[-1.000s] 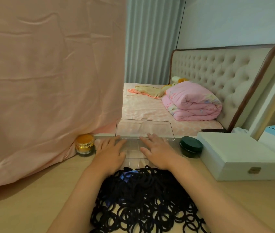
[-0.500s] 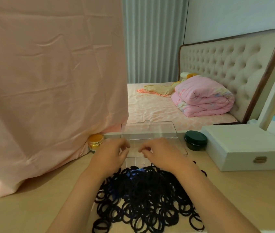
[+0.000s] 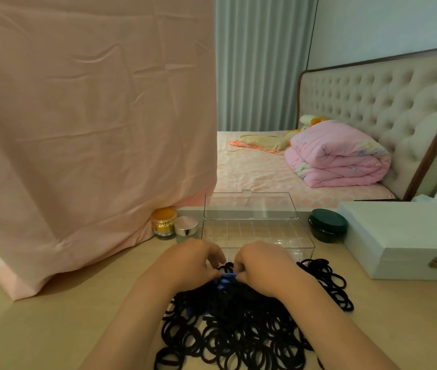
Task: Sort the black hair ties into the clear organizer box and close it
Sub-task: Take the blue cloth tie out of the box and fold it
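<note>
We see both hands meet at the far edge of a big pile of black hair ties (image 3: 241, 329) on the bench (image 3: 52, 316). The left hand (image 3: 188, 263) and right hand (image 3: 262, 265) each keep a narrow grip on a small blue thing (image 3: 227, 276) between them. Just behind them the clear box (image 3: 260, 233) stands with its lid (image 3: 250, 206) up.

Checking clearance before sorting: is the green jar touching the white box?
Apart. The head view shows a strip of bare table between the green jar and the white box.
</note>
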Available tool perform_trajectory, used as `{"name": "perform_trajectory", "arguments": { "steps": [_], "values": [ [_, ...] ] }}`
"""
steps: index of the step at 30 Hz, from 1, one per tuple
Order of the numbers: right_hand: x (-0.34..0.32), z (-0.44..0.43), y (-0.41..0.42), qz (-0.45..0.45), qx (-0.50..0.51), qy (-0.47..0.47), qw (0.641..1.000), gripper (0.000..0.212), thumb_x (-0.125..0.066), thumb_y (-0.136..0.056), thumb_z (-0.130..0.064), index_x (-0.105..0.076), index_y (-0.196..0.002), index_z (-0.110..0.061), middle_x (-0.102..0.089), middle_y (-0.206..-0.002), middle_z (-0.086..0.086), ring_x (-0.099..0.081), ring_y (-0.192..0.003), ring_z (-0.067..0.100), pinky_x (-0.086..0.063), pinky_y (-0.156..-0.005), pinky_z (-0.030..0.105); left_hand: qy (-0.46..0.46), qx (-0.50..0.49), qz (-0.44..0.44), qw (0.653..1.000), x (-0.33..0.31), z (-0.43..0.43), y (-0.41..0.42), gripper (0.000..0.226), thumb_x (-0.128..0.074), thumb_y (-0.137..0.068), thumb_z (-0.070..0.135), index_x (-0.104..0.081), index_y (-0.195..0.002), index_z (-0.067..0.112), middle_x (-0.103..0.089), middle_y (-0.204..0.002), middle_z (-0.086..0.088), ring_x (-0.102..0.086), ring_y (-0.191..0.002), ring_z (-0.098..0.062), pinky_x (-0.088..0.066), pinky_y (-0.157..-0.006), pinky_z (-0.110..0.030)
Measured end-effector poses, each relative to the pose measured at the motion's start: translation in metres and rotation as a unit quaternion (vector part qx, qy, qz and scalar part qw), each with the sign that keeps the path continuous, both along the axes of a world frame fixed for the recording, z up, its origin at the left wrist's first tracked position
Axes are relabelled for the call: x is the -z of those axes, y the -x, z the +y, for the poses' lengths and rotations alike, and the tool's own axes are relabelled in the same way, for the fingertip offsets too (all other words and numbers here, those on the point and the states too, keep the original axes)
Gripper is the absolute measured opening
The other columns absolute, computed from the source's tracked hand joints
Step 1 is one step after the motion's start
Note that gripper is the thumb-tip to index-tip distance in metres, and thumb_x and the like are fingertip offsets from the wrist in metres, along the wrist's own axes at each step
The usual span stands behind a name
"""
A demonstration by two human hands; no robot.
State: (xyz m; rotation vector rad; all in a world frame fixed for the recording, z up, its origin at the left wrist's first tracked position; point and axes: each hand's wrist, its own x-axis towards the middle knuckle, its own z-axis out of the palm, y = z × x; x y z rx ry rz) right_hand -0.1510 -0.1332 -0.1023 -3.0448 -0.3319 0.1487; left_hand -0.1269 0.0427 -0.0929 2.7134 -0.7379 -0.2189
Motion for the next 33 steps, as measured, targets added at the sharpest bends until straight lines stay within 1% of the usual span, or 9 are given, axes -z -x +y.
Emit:
{"name": "perform_trajectory", "arguments": {
  "steps": [4, 8, 11, 15, 18, 22, 28, 31, 33],
  "values": [
    [-0.021, -0.006, 0.007, -0.023, 0.018, -0.031, 0.999, 0.014, -0.068, -0.090, -0.042, -0.077, -0.096, -0.032, -0.072, -0.093, -0.011, -0.065, -0.087, 0.010, -0.057, -0.083, 0.036, 0.003, 0.008, 0.040, 0.999, -0.005, 0.000, -0.004, 0.033, -0.063, -0.092, 0.029, -0.064, -0.123, 0.038, -0.070, -0.118, 0.014, -0.063, -0.099, -0.005, -0.054, -0.090, -0.030],
    [-0.040, -0.017, 0.013, -0.016, 0.023, -0.162, 0.986, 0.010, -0.069, -0.090, -0.039, -0.078, -0.094, -0.037, -0.072, -0.091, -0.019, -0.066, -0.087, 0.002, -0.055, -0.083, 0.029, 0.074, 0.027, 0.078, 0.994, -0.020, 0.001, -0.004, 0.043, -0.052, -0.092, 0.016, -0.062, -0.128, 0.038, -0.069, -0.119, 0.016, -0.060, -0.107, -0.005, -0.050, -0.099, -0.033],
    [-0.051, -0.021, 0.018, 0.001, 0.015, -0.250, 0.968, 0.009, -0.067, -0.093, -0.035, -0.076, -0.092, -0.033, -0.074, -0.091, -0.015, -0.068, -0.086, 0.003, -0.054, -0.083, 0.025, 0.161, 0.031, 0.120, 0.979, -0.029, 0.007, -0.004, 0.040, -0.051, -0.080, 0.026, -0.070, -0.109, 0.045, -0.069, -0.111, 0.018, -0.062, -0.113, -0.007, -0.048, -0.104, -0.042],
    [-0.056, -0.020, 0.018, 0.012, 0.011, -0.343, 0.939, 0.014, -0.061, -0.096, -0.024, -0.070, -0.085, -0.025, -0.072, -0.082, -0.008, -0.067, -0.080, 0.014, -0.052, -0.082, 0.034, 0.249, 0.062, 0.147, 0.955, -0.031, 0.013, -0.007, 0.020, -0.063, -0.079, 0.044, -0.072, -0.090, 0.029, -0.075, -0.095, 0.006, -0.068, -0.099, -0.014, -0.048, -0.102, -0.050],
    [-0.054, -0.019, 0.016, 0.007, 0.008, -0.404, 0.915, 0.022, -0.059, -0.099, -0.025, -0.064, -0.079, -0.018, -0.063, -0.074, -0.003, -0.056, -0.073, 0.013, -0.045, -0.078, 0.034, 0.301, 0.072, 0.154, 0.938, -0.032, 0.014, -0.007, 0.004, -0.071, -0.088, 0.028, -0.068, -0.088, 0.024, -0.071, -0.089, -0.009, -0.066, -0.085, -0.017, -0.052, -0.093, -0.046],
    [-0.055, -0.019, 0.016, 0.027, -0.014, -0.506, 0.862, 0.030, -0.061, -0.094, -0.031, -0.060, -0.072, -0.011, -0.060, -0.075, 0.005, -0.056, -0.075, 0.015, -0.044, -0.080, 0.031, 0.372, 0.068, 0.169, 0.910, -0.041, 0.017, -0.003, 0.005, -0.071, -0.090, 0.022, -0.069, -0.090, 0.018, -0.063, -0.081, -0.007, -0.059, -0.075, -0.014, -0.047, -0.073, -0.027],
    [-0.063, -0.022, 0.018, 0.054, -0.018, -0.638, 0.768, 0.020, -0.064, -0.083, -0.031, -0.064, -0.076, -0.013, -0.062, -0.067, -0.004, -0.057, -0.061, 0.011, -0.048, -0.063, 0.019, 0.374, 0.056, 0.166, 0.911, -0.053, 0.025, 0.004, 0.025, -0.061, -0.096, 0.023, -0.064, -0.074, 0.010, -0.056, -0.073, -0.004, -0.049, -0.074, -0.019, -0.036, -0.079, -0.028],
    [-0.063, -0.028, 0.017, 0.064, 0.003, -0.640, 0.766, 0.016, -0.063, -0.092, -0.022, -0.068, -0.079, -0.013, -0.066, -0.071, -0.004, -0.059, -0.062, 0.011, -0.047, -0.063, 0.022, 0.443, 0.081, 0.192, 0.872, -0.059, 0.027, 0.008, 0.032, -0.058, -0.094, 0.028, -0.065, -0.062, 0.030, -0.061, -0.070, 0.010, -0.056, -0.070, -0.007, -0.042, -0.074, -0.020],
    [-0.063, -0.031, 0.016, 0.068, 0.019, -0.614, 0.786, 0.015, -0.063, -0.096, -0.017, -0.070, -0.084, -0.012, -0.069, -0.076, -0.001, -0.061, -0.066, 0.012, -0.048, -0.069, 0.025, 0.504, 0.098, 0.206, 0.833, -0.060, 0.029, 0.007, 0.020, -0.064, -0.092, 0.025, -0.072, -0.074, 0.024, -0.067, -0.078, 0.004, -0.063, -0.076, -0.009, -0.048, -0.074, -0.019]
  ]
}}
